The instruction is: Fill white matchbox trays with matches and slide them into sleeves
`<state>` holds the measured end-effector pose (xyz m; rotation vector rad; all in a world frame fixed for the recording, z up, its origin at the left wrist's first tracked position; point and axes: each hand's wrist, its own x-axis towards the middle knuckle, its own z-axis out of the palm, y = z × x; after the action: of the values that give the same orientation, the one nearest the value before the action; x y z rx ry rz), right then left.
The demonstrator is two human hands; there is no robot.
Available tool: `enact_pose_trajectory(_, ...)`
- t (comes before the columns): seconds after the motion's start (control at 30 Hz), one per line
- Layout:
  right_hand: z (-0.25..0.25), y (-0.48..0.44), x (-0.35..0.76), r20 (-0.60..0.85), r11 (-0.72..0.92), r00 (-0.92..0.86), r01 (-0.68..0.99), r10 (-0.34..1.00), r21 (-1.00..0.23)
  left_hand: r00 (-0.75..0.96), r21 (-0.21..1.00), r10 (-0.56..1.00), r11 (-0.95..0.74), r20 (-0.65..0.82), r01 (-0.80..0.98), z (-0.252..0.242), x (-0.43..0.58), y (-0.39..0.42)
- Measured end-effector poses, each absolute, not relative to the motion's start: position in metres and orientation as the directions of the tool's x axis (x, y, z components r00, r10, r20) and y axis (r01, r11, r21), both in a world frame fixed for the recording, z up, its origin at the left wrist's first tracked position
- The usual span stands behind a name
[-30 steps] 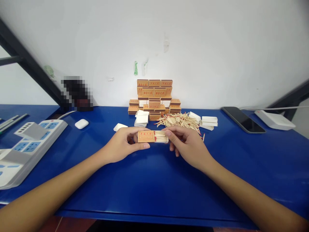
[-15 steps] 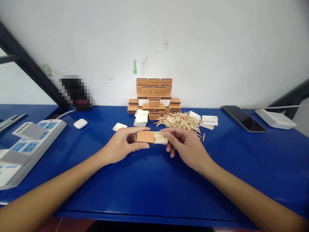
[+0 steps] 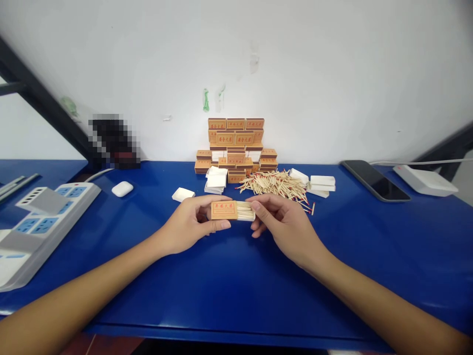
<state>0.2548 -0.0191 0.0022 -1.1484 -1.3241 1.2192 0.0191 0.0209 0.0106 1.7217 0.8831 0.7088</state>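
My left hand (image 3: 185,224) is closed around the orange-brown sleeve of a matchbox (image 3: 223,210), thumb along its lower edge and fingers behind it. From the sleeve's right end sticks out the white inner tray (image 3: 247,219), filled with matches (image 3: 244,209). My right hand (image 3: 286,222) pinches the tray's outer end, its thumb over the match ends. Behind the right hand lies a heap of loose red-tipped matches (image 3: 275,183). Beyond both hands stands a stepped stack of matchboxes (image 3: 235,140) against the wall.
Empty white trays lie left of the heap (image 3: 216,180) and right of it (image 3: 322,182), with a single tray (image 3: 183,194) near my left hand. A white earbud case (image 3: 122,189) and power strip (image 3: 55,212) sit left. A phone (image 3: 375,181) and white box (image 3: 424,181) lie right.
The tray sits slightly deeper in the sleeve, its outer end moved a little left with my right hand. My left hand still holds the sleeve. The view has shifted slightly.
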Motion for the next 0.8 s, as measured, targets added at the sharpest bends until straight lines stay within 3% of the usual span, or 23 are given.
enact_pose_trajectory(0.3, 0.006, -0.018, 0.259, 0.088, 0.108, -0.182, 0.101, 0.979, -0.989, 0.563, 0.939, 0.826, -0.219, 0.033, 0.267, 0.015, 0.020, 0.018)
enact_pose_trajectory(0.8, 0.005, -0.023, 0.249, 0.033, 0.029, -0.195, -0.024, 0.980, -0.999, 0.572, 0.943, 0.819, -0.221, 0.041, 0.249, 0.011, 0.024, 0.012)
